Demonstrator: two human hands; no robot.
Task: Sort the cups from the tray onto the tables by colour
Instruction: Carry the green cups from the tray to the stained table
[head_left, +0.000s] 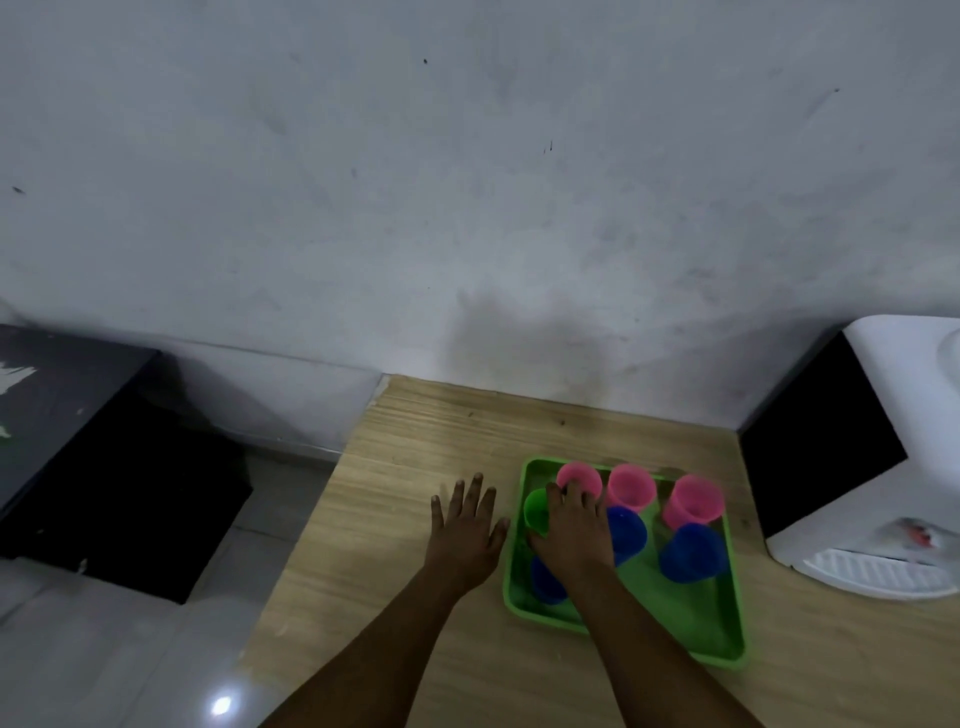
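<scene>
The right hand (571, 530) reaches over cups in the green tray (675, 618) while the left hand (465, 530) lies flat on the wooden table (415, 447).

Grey scuffed wall (467, 182) fills upper frame. White water dispenser (883, 467) with black side panel at right edge. Glossy tiled floor (104, 649) lower left.

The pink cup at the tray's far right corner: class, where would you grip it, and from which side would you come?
Grip the far-right pink cup round its side wall near the rim, coming from above and the right. It appears to stand upright with an open mouth, its right side is free, while a blue cup crowds its near side and another pink cup stands to its left.
</scene>
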